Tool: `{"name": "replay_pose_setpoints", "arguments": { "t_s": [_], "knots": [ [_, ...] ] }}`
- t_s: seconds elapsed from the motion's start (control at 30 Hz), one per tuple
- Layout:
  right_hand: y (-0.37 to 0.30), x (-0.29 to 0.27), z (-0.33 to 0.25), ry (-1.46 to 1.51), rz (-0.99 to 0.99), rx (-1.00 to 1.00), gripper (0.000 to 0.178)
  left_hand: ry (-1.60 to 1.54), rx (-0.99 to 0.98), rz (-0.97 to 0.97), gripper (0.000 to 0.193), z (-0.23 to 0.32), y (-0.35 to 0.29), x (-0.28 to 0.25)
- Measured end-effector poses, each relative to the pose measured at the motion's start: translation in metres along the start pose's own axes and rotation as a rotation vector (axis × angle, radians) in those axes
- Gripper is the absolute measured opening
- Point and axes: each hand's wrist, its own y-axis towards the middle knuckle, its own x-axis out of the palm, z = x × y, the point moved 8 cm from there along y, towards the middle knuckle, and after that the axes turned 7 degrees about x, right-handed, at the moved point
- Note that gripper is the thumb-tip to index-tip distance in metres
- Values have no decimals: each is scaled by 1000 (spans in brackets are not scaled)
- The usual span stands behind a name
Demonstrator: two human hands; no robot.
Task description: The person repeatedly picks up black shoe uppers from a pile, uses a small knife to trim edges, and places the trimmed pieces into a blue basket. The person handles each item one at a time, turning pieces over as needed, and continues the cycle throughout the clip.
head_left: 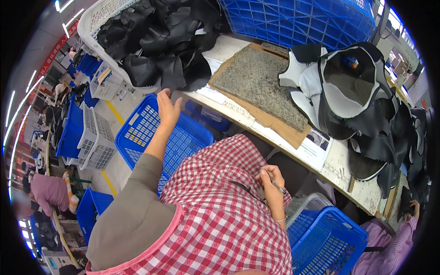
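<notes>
My left hand (168,109) is raised beside the white basket (106,54), just short of the black leather-like pieces (183,68) hanging over its rim. Its thumb stands apart from the fingers, and nothing shows in it. Low in front of my checked red-and-white apron (215,201), my right hand (273,191) has its fingers closed round a slim pen (278,187). Between the two hands, on the bench (339,160), lies a rough grey pad (261,85) on brown board. Sewn black-and-white shoe-upper pieces (348,96) are heaped at its right.
A blue crate (298,20) stands behind the pad. Below my left forearm sits a blue basket (188,130); another blue basket (325,240) is at the lower right. A co-worker's striped sleeve (394,247) shows there too. Stacked crates (94,137) stand left by the aisle.
</notes>
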Motion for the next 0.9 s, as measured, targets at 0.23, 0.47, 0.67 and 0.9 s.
{"name": "replay_pose_setpoints", "arguments": {
  "t_s": [0.23,0.47,0.67,0.9],
  "knots": [
    [35,48,8,44,-144,17,18,176,551,-175,55,60,92,20],
    [61,70,7,2,-123,29,48,761,1306,-523,35,18,149,43],
    [76,112,-6,-79,-239,-55,51,409,1434,-802,7,33,147,49],
    [77,138,-21,-47,-324,-87,39,331,1558,-819,6,37,104,5]
  ]
}}
